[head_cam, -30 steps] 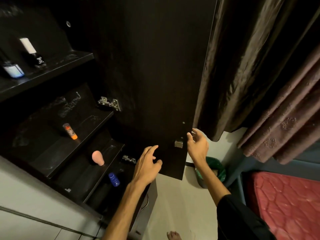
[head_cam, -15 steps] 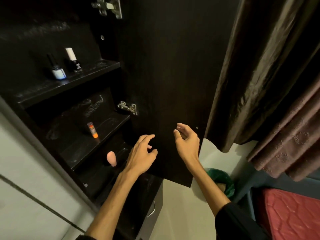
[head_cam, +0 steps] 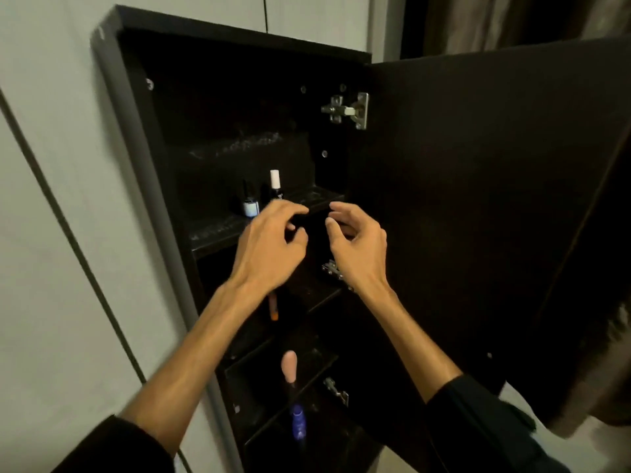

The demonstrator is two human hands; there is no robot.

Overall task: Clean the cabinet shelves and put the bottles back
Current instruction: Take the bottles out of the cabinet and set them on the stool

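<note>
Both hands hang empty with fingers loosely curled in front of the tall, narrow dark-wood wall cabinet [head_cam: 112, 97], the left hand [head_cam: 269, 247] just before the front edge of the upper shelf [head_cam: 218, 230] and the right hand [head_cam: 358, 247] beside it, nearer the hinge side; neither touches anything that I can see. The chief risk, as I judge it, lies on that upper shelf: a small dark bottle with a pale blue label [head_cam: 250, 204] and a small black bottle with a white cap [head_cam: 275, 186] stand upright close together, near the shelf's front edge and just behind the left fingers; a careless reach for one could knock the other over or off the edge, and such small glass-like bottles would likely roll or break. Lower down a slim orange-tipped tube [head_cam: 273, 307] stands on the next shelf, a pink rounded bottle [head_cam: 289, 367] on the one beneath, and a blue bottle [head_cam: 298, 421] on the lowest; a forearm lowered without care could sweep these out. The shelves show pale dusty smears, so the cleaning seems not yet done; the dim light makes edges hard to judge. The dark cabinet door [head_cam: 495, 216] stands open at the right on metal hinges [head_cam: 348, 109]; the cabinet hangs on a pale wall [head_cam: 51, 233], and brown curtains [head_cam: 495, 22] hang beyond the door.
</note>
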